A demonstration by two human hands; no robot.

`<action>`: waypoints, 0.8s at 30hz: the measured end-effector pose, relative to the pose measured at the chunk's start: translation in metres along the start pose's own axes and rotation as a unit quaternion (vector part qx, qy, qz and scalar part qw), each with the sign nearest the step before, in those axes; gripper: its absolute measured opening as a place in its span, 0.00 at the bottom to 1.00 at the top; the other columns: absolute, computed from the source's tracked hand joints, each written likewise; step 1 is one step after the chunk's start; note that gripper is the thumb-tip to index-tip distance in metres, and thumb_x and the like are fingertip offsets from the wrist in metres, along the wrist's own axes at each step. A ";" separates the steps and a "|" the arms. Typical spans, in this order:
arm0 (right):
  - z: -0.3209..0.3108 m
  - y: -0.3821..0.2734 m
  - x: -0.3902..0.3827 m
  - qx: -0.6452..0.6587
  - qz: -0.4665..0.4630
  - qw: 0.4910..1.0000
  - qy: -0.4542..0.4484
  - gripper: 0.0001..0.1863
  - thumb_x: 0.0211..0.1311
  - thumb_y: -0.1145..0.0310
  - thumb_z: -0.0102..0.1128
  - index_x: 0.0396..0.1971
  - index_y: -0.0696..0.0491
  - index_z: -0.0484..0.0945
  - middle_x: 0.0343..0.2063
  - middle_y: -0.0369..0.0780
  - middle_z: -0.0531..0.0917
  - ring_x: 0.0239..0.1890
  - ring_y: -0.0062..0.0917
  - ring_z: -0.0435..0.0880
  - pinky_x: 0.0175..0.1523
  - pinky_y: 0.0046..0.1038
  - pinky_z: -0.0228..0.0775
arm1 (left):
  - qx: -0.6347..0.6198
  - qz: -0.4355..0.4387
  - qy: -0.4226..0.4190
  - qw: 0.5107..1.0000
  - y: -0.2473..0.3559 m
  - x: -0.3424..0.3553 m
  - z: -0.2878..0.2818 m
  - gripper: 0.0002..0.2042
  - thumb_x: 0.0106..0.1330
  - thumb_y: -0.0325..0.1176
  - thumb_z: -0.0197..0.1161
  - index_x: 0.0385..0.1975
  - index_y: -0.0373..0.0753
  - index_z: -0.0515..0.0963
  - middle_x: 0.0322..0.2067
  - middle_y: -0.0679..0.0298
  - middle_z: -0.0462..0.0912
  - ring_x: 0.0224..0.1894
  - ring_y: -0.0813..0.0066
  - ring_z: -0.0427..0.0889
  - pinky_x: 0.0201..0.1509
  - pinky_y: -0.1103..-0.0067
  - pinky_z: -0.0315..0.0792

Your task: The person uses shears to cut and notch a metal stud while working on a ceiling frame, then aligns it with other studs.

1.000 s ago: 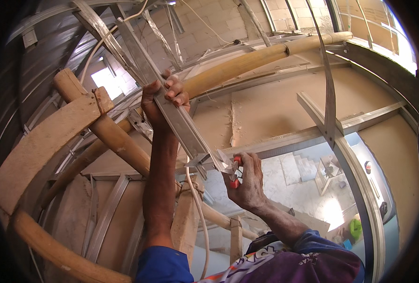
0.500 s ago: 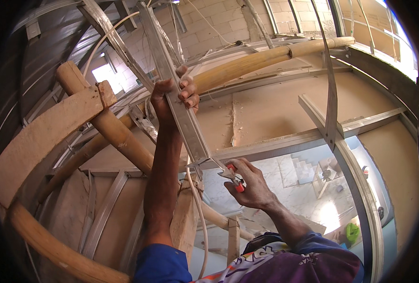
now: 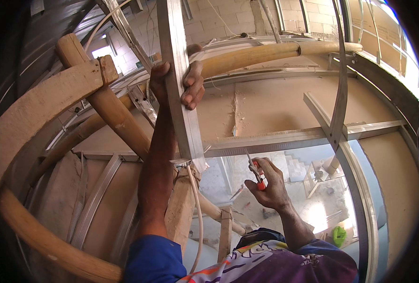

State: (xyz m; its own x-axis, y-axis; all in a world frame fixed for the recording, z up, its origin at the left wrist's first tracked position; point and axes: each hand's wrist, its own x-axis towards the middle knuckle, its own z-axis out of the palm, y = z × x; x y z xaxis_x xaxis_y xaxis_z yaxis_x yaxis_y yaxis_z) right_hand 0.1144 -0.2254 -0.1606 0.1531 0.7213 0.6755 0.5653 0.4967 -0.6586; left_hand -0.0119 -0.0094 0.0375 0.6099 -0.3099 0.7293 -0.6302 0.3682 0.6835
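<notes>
My left hand (image 3: 194, 86) is wrapped round a long silvery metal channel (image 3: 186, 132) that stands nearly upright in front of me. A small cut flap of metal (image 3: 182, 161) sticks out sideways at the channel's lower end. To the right, my right hand (image 3: 272, 189) is closed round the red handles of a pair of tin snips (image 3: 254, 168). Their blades point up and are apart from the channel. My palm and fingers hide part of the handles.
A thick bamboo pole (image 3: 252, 57) crosses behind the channel. Rough timber (image 3: 44, 99) and more bamboo stand at the left. A metal ceiling frame (image 3: 360, 198) borders an opening, with a floor far below. A pale cable (image 3: 199, 212) hangs near my left forearm.
The snips were at the channel's lower end; my right hand has drawn them away to the right. The channel has turned and swung more upright in my left hand.
</notes>
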 end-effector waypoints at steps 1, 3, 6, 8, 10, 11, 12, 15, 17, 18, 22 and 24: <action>-0.001 0.000 0.000 0.002 0.000 1.000 0.003 0.23 0.44 0.75 0.63 0.44 0.60 0.68 0.37 0.49 0.75 0.41 0.41 0.78 0.47 0.34 0.70 | 0.014 0.011 0.003 1.000 -0.002 0.001 0.001 0.29 0.65 0.40 0.45 0.58 0.23 0.50 0.28 0.49 0.69 0.20 0.62 0.76 0.22 0.69 0.77; -0.004 -0.001 -0.001 0.008 0.006 1.000 -0.004 0.24 0.45 0.75 0.63 0.44 0.60 0.68 0.37 0.49 0.75 0.41 0.40 0.78 0.48 0.34 0.71 | 0.033 0.045 0.036 0.998 -0.003 0.000 0.004 0.27 0.66 0.40 0.45 0.57 0.24 0.53 0.27 0.50 0.70 0.19 0.63 0.76 0.22 0.69 0.76; -0.005 0.001 -0.002 0.023 0.018 1.000 -0.012 0.24 0.45 0.75 0.63 0.44 0.60 0.68 0.37 0.48 0.75 0.40 0.38 0.78 0.47 0.33 0.70 | 0.055 0.090 0.095 0.990 -0.003 -0.002 0.004 0.23 0.67 0.39 0.44 0.54 0.27 0.58 0.27 0.52 0.71 0.20 0.63 0.76 0.22 0.69 0.76; 0.000 0.004 -0.007 0.039 0.046 0.998 -0.019 0.23 0.45 0.74 0.63 0.44 0.60 0.68 0.36 0.48 0.76 0.39 0.37 0.78 0.46 0.32 0.69 | 0.136 0.115 0.138 0.974 -0.003 -0.005 0.001 0.24 0.67 0.43 0.44 0.53 0.29 0.58 0.30 0.56 0.71 0.22 0.70 0.76 0.18 0.80 0.75; 0.010 0.008 -0.017 0.188 0.123 0.974 -0.032 0.21 0.48 0.72 0.59 0.44 0.60 0.68 0.38 0.45 0.76 0.40 0.30 0.76 0.48 0.30 0.67 | 0.143 0.131 0.196 0.961 -0.006 -0.003 0.011 0.22 0.64 0.42 0.48 0.51 0.31 0.61 0.34 0.56 0.70 0.30 0.67 0.76 0.26 0.73 0.76; 0.015 0.009 -0.022 0.265 0.178 0.947 -0.037 0.20 0.49 0.72 0.57 0.44 0.60 0.69 0.39 0.44 0.77 0.41 0.29 0.76 0.49 0.30 0.66 | 0.157 0.138 0.233 0.950 -0.006 -0.001 0.015 0.22 0.62 0.41 0.50 0.50 0.32 0.62 0.35 0.56 0.69 0.33 0.65 0.76 0.30 0.70 0.76; 0.018 0.010 -0.025 0.311 0.200 0.928 -0.046 0.20 0.50 0.72 0.56 0.44 0.60 0.69 0.39 0.44 0.76 0.41 0.28 0.75 0.49 0.30 0.66 | 0.152 0.107 0.185 0.965 -0.002 -0.001 0.008 0.23 0.58 0.41 0.54 0.48 0.33 0.63 0.34 0.57 0.69 0.37 0.62 0.75 0.36 0.65 0.74; 0.026 0.014 -0.028 0.408 0.244 0.878 -0.064 0.18 0.51 0.71 0.53 0.43 0.61 0.68 0.39 0.44 0.76 0.41 0.27 0.74 0.50 0.30 0.66 | 0.174 0.126 0.227 0.950 -0.010 -0.008 0.001 0.21 0.56 0.44 0.54 0.44 0.35 0.67 0.30 0.60 0.66 0.30 0.67 0.71 0.34 0.68 0.70; 0.030 0.014 -0.028 0.419 0.255 0.869 -0.064 0.17 0.51 0.71 0.53 0.42 0.61 0.68 0.39 0.45 0.76 0.40 0.26 0.74 0.49 0.30 0.65 | 0.202 0.128 0.275 0.931 -0.017 -0.007 0.002 0.19 0.61 0.49 0.53 0.38 0.37 0.68 0.26 0.63 0.66 0.25 0.71 0.69 0.32 0.69 0.69; 0.031 0.011 -0.027 0.440 0.271 0.854 -0.060 0.16 0.51 0.71 0.53 0.40 0.59 0.67 0.37 0.44 0.76 0.38 0.25 0.73 0.48 0.28 0.65 | 0.203 0.129 0.287 0.927 -0.021 -0.007 0.003 0.19 0.62 0.50 0.52 0.36 0.38 0.68 0.25 0.63 0.66 0.24 0.71 0.69 0.32 0.69 0.69; 0.034 0.001 -0.024 0.509 0.293 0.809 -0.033 0.16 0.51 0.71 0.53 0.40 0.59 0.65 0.33 0.41 0.73 0.38 0.24 0.73 0.46 0.27 0.66 | 0.210 0.118 0.298 0.924 -0.032 -0.007 0.003 0.16 0.62 0.48 0.53 0.32 0.39 0.68 0.25 0.63 0.68 0.22 0.71 0.70 0.30 0.69 0.71; 0.033 -0.004 -0.020 0.548 0.310 0.777 -0.021 0.18 0.50 0.74 0.53 0.42 0.60 0.66 0.35 0.42 0.73 0.40 0.28 0.75 0.49 0.31 0.66 | 0.225 0.112 0.285 0.925 -0.038 -0.006 0.003 0.13 0.61 0.44 0.54 0.32 0.39 0.68 0.25 0.63 0.69 0.23 0.70 0.71 0.31 0.69 0.71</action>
State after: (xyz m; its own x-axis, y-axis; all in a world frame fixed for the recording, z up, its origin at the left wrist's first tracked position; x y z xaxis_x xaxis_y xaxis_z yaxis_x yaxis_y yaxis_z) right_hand 0.0821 -0.2264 -0.1823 0.0801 0.9896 0.1198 -0.6391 0.1432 -0.7557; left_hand 0.0068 -0.0243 0.0068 0.5137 0.2900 0.8074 -0.8289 -0.0753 0.5544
